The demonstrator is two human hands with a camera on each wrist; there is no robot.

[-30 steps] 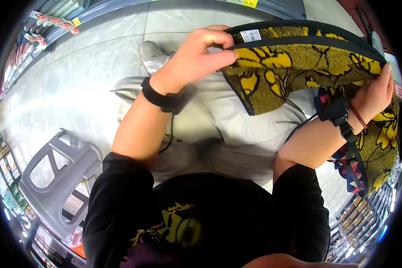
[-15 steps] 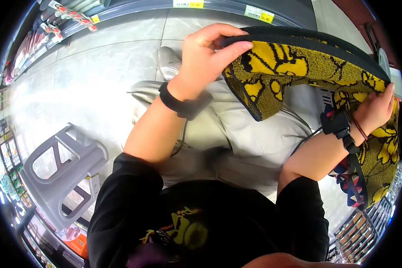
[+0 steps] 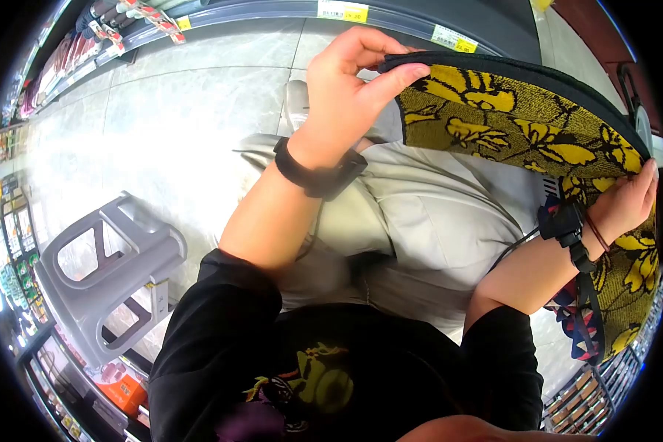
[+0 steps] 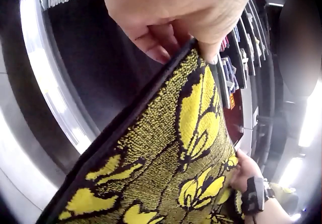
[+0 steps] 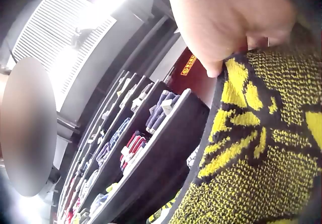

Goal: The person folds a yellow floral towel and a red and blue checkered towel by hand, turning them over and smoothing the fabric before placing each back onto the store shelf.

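1. At far left a grey stool (image 3: 151, 243) is standing on the floor, and an orange box (image 3: 129, 394) is showing below it; its print is too small to read.
2. The left hand (image 3: 350, 96) is pinching the mat's dark-edged corner, thumb on the near side, fingers on the far side.
3. Behind, the shelf (image 3: 398, 24) is carrying two yellow-and-white price labels: the left label (image 3: 344, 12) seems to be ending in "9.20"; the right label (image 3: 455, 38) is too blurred to trust.
4. The mat (image 3: 523, 121), black with yellow flowers, is hanging between the hands above the trousers (image 3: 449, 199). The step in hand looks to be drawing its bound edge out lengthwise; the next move probably calls for firm pinches and even tension, lest the edge sag.
5. The right hand (image 3: 626, 202) is pinching the other end of that edge.
6. Below it, matching cloth (image 3: 633, 258) is hanging; whether it is the same piece, I cannot tell.
7. In the right wrist view, a red panel is bearing a yellow sign (image 5: 188, 64), its writing unreadable.
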